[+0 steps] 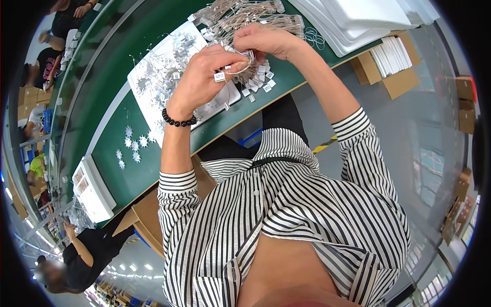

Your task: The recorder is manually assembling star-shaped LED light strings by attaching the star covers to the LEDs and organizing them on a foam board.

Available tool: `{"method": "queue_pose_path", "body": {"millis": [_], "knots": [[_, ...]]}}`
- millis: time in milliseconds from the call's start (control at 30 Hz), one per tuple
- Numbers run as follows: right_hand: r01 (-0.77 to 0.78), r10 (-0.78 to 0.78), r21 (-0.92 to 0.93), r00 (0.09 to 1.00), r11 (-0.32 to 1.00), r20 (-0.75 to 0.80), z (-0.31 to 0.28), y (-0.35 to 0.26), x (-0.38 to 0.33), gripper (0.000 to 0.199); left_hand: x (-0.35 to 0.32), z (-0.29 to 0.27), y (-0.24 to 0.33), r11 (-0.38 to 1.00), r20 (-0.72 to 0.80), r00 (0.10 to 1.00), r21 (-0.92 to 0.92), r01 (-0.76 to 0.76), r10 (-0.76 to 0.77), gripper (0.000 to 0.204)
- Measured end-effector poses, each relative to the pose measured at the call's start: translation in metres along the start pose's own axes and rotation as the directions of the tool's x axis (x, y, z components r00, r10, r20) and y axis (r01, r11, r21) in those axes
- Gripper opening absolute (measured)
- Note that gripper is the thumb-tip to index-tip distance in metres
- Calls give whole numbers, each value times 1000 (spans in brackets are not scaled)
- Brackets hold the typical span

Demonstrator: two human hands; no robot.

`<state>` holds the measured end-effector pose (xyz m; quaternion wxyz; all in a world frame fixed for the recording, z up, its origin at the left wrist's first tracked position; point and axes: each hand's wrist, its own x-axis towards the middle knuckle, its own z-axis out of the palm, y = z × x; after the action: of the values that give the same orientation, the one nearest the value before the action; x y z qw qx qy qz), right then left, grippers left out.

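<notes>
My left hand (201, 74), with a black bead bracelet at the wrist, is closed with thumb and fingers around a thin pale wire lead (240, 70). A small white tag (219, 77) hangs by its thumb. Just to the right, my right hand (268, 42) has its fingers curled in a pinch at the same lead; its fingertips are partly hidden. Below the hands lies a clump of leads with white square tags (253, 84). Silver star-shaped pieces (176, 61) are heaped on a white tray (140, 84) under and beside my left hand.
Bundles of beige wire leads (245, 18) lie beyond my hands. White foam trays (353, 23) are stacked at the right. Several loose star pieces (135, 145) and a white box (93, 189) sit left on the green table (115, 135). An open carton (386, 64) stands beyond the edge.
</notes>
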<state>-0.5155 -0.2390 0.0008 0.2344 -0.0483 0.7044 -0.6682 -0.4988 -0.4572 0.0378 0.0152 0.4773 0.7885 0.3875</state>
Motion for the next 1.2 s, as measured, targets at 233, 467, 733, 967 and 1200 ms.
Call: {"method": "queue_pose_path", "body": {"millis": [233, 467, 733, 967, 1200], "knots": [[-41, 54, 148, 995, 988, -87, -2, -3, -12, 8, -12, 4, -7, 994, -112, 988, -40, 106, -110, 13], [288, -91, 582, 935, 760, -343, 17, 19, -17, 13, -8, 22, -7, 984, -249, 953, -67, 164, -176, 15], [545, -279, 515, 816, 662, -506, 20, 29, -15, 8, -6, 21, -11, 967, -183, 951, -110, 231, -248, 21], [393, -271, 16, 663, 919, -698, 33, 19, -14, 10, 13, 25, 7, 908, -212, 883, -102, 406, -418, 26], [532, -329, 146, 693, 834, -642, 35, 21, -20, 9, 12, 31, -4, 934, -276, 893, -63, 352, -355, 25]]}}
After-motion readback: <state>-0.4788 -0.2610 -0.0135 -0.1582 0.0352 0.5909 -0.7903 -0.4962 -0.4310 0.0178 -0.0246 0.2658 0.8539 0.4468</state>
